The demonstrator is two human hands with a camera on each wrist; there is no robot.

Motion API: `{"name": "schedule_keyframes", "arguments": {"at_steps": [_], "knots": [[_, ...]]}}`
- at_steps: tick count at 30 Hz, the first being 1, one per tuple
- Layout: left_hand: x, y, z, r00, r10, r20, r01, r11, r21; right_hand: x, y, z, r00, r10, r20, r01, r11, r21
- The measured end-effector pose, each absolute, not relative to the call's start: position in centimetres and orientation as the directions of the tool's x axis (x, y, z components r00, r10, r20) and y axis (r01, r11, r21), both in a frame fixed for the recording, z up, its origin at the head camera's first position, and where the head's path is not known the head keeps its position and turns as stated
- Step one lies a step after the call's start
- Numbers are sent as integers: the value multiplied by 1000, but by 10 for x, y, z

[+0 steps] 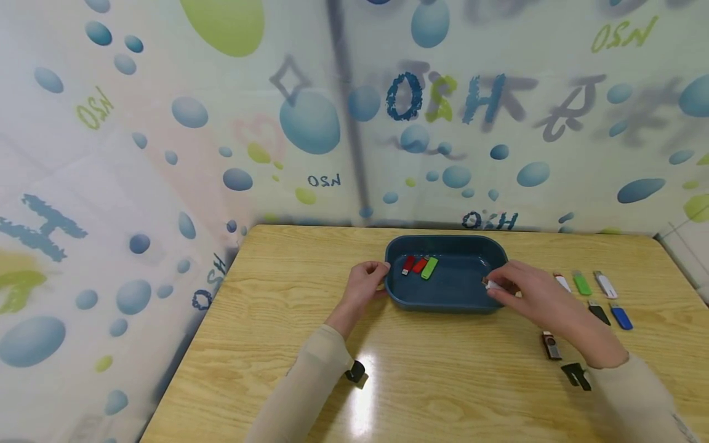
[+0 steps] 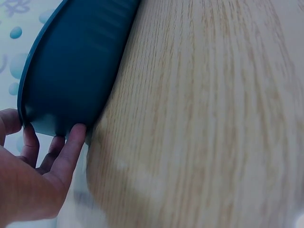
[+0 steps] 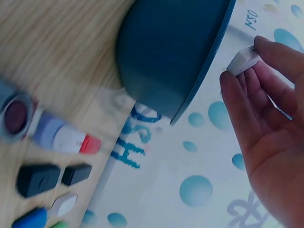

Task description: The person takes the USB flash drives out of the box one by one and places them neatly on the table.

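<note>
A dark teal plastic bin (image 1: 451, 292) stands on the wooden table. My left hand (image 1: 362, 284) grips its left end, thumb at the rim and fingers against the outer wall; the left wrist view shows those fingertips (image 2: 77, 129) on the wall. Between thumb and fingers my right hand (image 1: 532, 292) pinches a small white USB stick (image 3: 243, 61), held over the bin's right end. Inside the bin, toward the left, lie a dark red USB stick (image 1: 407, 265), a red one (image 1: 420, 265) and a green one (image 1: 429, 268).
Right of the bin, several USB sticks lie on the table: red-and-white (image 1: 562, 282), green (image 1: 582, 283), white (image 1: 605, 285), black (image 1: 599, 312) and blue (image 1: 621, 316). A dark brown and silver one (image 1: 551, 346) lies nearer. A patterned curtain (image 1: 310, 203) hangs behind the table.
</note>
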State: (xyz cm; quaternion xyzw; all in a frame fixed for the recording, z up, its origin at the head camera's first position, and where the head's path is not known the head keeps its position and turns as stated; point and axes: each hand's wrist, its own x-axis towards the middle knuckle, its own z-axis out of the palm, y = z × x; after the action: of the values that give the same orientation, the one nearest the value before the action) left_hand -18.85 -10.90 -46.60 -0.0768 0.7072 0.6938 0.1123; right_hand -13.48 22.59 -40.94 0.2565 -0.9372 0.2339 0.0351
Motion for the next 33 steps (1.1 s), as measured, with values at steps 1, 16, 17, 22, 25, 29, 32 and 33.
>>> {"name": "schedule_keyframes", "arguments": {"at_steps": [1,16,17,22,25,29,32,33], "knots": [[-189,-109,-466,-963,47,-265,-264,27,964,-133,229,-409,-870,-455,189,-490,764,-420],[-190,-109,-469,-962,46,-269,-267,39,963,-108,271,-424,-949,-282,143,-316,836,-449],[-190,-109,-469,-962,47,-269,-268,39,963,-106,274,-426,-950,-273,153,-313,842,-439],[-190,-110,-467,-963,48,-265,-263,39,964,-96,287,-432,-949,-222,223,-296,871,-392],[-190,-110,-468,-963,48,-265,-263,39,964,-91,294,-436,-962,-180,206,-253,874,-416],[-190,-110,-469,-961,51,-270,-268,42,962,-83,301,-441,-984,-120,129,-165,883,-439],[-190,-109,-469,-960,51,-275,-273,43,961,-79,304,-444,-992,-85,95,-118,893,-434],[-190,-109,-468,-960,51,-275,-273,45,961,-78,306,-445,-993,-75,87,-105,896,-432]]}}
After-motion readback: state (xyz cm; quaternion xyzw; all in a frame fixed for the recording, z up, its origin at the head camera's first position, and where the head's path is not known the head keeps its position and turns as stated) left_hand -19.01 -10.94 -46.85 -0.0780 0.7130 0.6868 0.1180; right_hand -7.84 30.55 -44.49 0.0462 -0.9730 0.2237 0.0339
